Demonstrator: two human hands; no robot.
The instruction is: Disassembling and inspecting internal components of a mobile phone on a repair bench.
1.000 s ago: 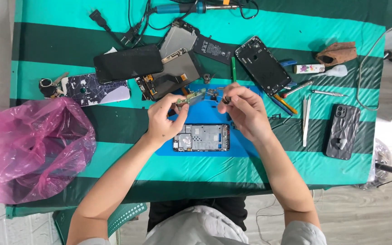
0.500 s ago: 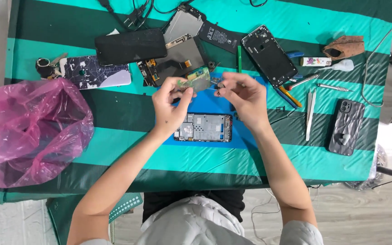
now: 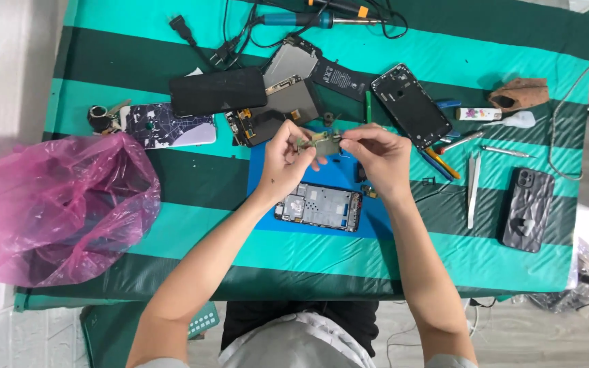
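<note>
Between our two hands, raised just above the blue mat (image 3: 267,197), we hold a small circuit board (image 3: 320,142), a thin greenish-grey strip with tiny metal parts. Our left hand (image 3: 285,158) pinches its left end with fingertips pressed together, and our right hand (image 3: 376,155) pinches the right end likewise. Just below our hands an opened phone frame (image 3: 319,206) lies flat on the mat.

A tabletop (image 3: 172,272) draped in teal and dark green stripes carries a blue mat (image 3: 267,204) at centre with an opened phone frame (image 3: 318,206) on it, a pink plastic bag (image 3: 56,211) at left, a black phone (image 3: 527,209) at right, and a soldering iron (image 3: 308,19) along the top edge.
</note>
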